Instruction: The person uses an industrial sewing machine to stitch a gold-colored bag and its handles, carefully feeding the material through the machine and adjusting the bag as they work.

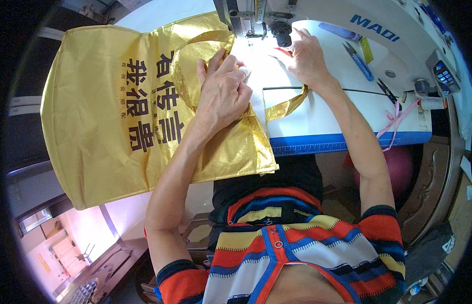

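A shiny gold tote bag (99,111) with dark printed characters lies across the left of the sewing table. My left hand (226,93) presses on its top edge beside the looped gold handle (181,76), fingers bent and gripping the fabric. Close to the needle area of the sewing machine (342,15), my right hand (308,58) is closed. Bright lamp light washes out its fingertips, so what they hold is hidden; a bit of red shows there. Another stretch of gold strap (289,105) curves out below my right wrist.
Right of my hand lie blue-handled snips (358,62), a yellow piece (366,50) and dark scissors (387,91). Pink ribbon (395,119) hangs near a thread spool (432,103). A blue ruled strip (317,144) edges the table; the machine's control panel (442,72) stands at far right.
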`<action>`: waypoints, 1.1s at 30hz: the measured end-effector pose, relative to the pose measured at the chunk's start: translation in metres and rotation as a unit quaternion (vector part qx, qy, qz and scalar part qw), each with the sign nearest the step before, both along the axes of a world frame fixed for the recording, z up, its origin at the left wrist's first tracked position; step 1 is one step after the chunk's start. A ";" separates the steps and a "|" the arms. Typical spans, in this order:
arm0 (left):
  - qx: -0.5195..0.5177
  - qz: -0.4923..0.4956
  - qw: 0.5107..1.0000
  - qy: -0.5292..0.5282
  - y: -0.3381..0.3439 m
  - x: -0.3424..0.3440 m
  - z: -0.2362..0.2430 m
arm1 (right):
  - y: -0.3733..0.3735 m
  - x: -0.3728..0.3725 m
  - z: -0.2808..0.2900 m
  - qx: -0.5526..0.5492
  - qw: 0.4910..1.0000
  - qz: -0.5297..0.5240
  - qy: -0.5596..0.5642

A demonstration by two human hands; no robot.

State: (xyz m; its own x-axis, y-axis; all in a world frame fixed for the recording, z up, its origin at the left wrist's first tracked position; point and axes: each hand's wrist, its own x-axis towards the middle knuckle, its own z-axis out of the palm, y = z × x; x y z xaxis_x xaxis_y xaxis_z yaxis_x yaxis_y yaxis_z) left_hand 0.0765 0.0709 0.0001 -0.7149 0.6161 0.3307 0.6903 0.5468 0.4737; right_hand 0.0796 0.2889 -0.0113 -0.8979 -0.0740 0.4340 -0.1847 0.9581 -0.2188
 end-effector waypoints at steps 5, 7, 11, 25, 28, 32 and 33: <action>-0.012 0.010 1.000 -0.003 0.000 -0.002 0.002 | -0.002 -0.003 0.000 0.026 0.999 -0.010 0.023; -0.009 0.010 1.000 -0.006 0.001 -0.004 -0.001 | -0.001 -0.004 0.001 0.032 0.999 -0.013 0.030; -0.003 0.015 1.000 0.008 0.000 -0.007 -0.002 | 0.002 -0.006 -0.006 0.067 0.997 -0.016 0.031; -0.009 0.007 1.000 -0.008 -0.003 -0.010 0.001 | 0.005 -0.011 -0.010 0.058 0.997 -0.012 0.051; -0.025 0.010 0.999 -0.021 -0.004 -0.011 0.002 | 0.003 -0.010 -0.010 0.076 0.995 -0.014 0.061; -0.007 0.003 1.000 -0.009 -0.004 -0.012 0.000 | 0.004 -0.008 -0.007 0.075 0.997 -0.010 0.026; -0.007 0.003 1.000 -0.008 -0.004 -0.012 0.000 | 0.004 -0.007 -0.005 0.085 0.996 0.001 0.041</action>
